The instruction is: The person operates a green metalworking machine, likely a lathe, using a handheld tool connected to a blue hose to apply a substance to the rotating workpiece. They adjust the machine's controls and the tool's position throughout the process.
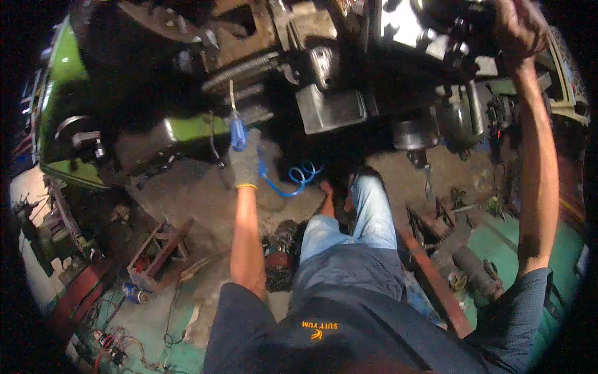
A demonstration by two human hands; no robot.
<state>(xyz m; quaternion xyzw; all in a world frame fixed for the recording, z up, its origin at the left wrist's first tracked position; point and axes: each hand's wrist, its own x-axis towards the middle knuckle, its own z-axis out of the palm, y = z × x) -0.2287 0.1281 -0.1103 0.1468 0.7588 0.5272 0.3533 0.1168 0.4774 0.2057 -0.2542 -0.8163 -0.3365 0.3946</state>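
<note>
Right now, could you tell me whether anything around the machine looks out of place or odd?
Mostly clutter. The left hand wears a grey glove and holds a blue air gun, whose coiled hose trails loose near the feet. The right hand is bare on the machine. Scrap parts litter the floor.

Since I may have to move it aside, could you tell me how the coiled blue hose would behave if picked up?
The coiled blue hose would probably flop and stretch, being thin and looped. It looks light. It runs to the blue tool in the gloved left hand, so tugging may pull that.
</note>
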